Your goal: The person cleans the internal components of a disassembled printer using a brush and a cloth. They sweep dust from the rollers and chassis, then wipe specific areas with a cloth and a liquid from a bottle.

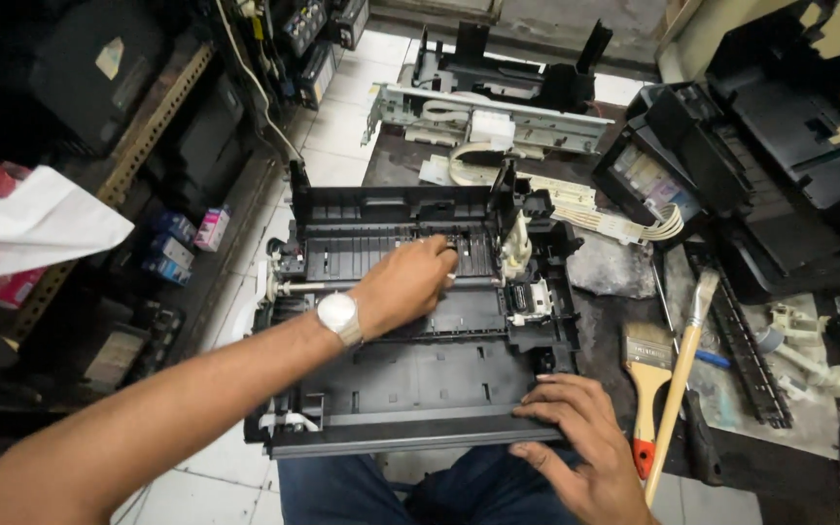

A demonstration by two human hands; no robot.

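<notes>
A black printer base (410, 379), stripped of its cover, rests on my lap and the table edge. My left hand (405, 284), with a silver watch on the wrist, reaches into the middle of the base, fingertips bent onto the ribbed paper path near the roller shaft. Whether it pinches a small part is hidden by the fingers. My right hand (576, 442) lies flat on the front right corner of the base, steadying it. A white and black mechanism (522, 282) sits at the base's right side.
Two paintbrushes (658, 374) lie right of the base on the dark table. A metal carriage frame (488, 107) is behind it. Ink tanks with white tubes (648, 194), black printer covers (789, 146) and small white parts (809, 350) sit to the right. Shelves with boxes (172, 248) stand left.
</notes>
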